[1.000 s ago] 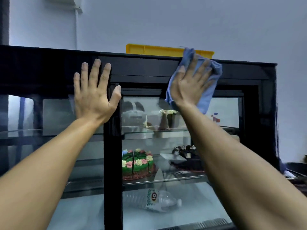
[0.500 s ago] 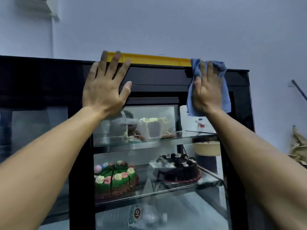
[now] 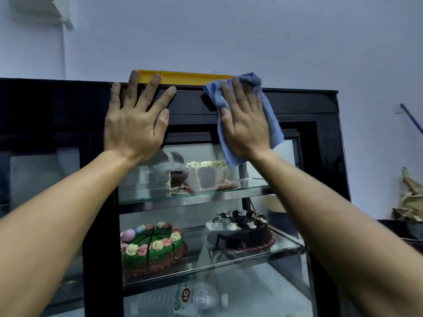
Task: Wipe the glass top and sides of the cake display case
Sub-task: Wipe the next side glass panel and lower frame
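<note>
Hands: our right hand (image 3: 246, 126) flat, open-palmed, pressing blue cloth (image 3: 270, 120) on cake display case (image 3: 297, 104) top frame | left hand (image 3: 135, 126) open, splayed beside it

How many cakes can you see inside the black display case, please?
3: a white frosted cake on the top glass shelf, a green cake with rosettes lower left, a chocolate cake lower right. Others may be hidden behind the arms.

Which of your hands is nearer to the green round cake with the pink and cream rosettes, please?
Left. The left hand lies flat on the black frame almost straight above the green cake; the right hand, pressing the blue cloth, is above and further right.
</note>
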`<state>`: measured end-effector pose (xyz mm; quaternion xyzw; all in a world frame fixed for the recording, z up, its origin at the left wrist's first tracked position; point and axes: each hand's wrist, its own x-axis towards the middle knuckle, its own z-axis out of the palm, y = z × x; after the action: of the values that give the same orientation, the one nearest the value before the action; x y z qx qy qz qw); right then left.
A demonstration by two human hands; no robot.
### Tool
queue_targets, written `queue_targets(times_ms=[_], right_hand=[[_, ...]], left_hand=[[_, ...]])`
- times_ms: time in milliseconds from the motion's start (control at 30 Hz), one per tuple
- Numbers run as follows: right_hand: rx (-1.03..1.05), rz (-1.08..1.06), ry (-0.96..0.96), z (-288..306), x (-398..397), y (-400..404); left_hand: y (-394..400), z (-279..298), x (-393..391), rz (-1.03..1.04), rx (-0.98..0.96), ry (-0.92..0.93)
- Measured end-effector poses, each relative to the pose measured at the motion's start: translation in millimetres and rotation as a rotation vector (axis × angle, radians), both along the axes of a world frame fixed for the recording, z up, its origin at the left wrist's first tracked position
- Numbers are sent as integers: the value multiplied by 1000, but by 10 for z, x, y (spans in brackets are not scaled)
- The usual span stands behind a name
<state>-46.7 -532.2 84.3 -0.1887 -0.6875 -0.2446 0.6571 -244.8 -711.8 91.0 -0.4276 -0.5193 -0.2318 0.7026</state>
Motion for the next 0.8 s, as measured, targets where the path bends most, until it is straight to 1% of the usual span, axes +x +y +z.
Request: queue_targets(times_ms=[33,67,133,167,233,300,367,467,533,633,700,733,800], right_hand=[[-34,-3,10,10,175,148],[-100,5,63,24,340,285],[-242,9,177,16,634,524],[-290,-7,202,-13,755,624],[-337,-29,188,-60,909,759],[-335,-34,179,-57,939,822],[-369,-61,216,-30,929,824],[-452,-121,264,-8,847,749],[-407,-71,214,20,727,604],[-158,-24,23,94,498,407],[-70,-9,-58,166,497,435],[-70,-5,-50,200,557,498],[-103,-42,56,228,763,707]], left_hand=[[-8,-9,22,-12,-6,-28],[-10,-20,53,-25,-17,-56],[22,1,166,-34,-106,-54],[45,67,253,-26,-193,-7],[103,276,428,12,-350,110],[201,472,576,68,-445,166],[339,495,650,127,-470,184],[481,395,627,162,-379,229],[481,399,610,159,-359,249],[471,410,618,131,-334,296],[479,388,595,110,-329,327],[472,381,581,110,-336,346],[457,373,584,107,-354,383]])
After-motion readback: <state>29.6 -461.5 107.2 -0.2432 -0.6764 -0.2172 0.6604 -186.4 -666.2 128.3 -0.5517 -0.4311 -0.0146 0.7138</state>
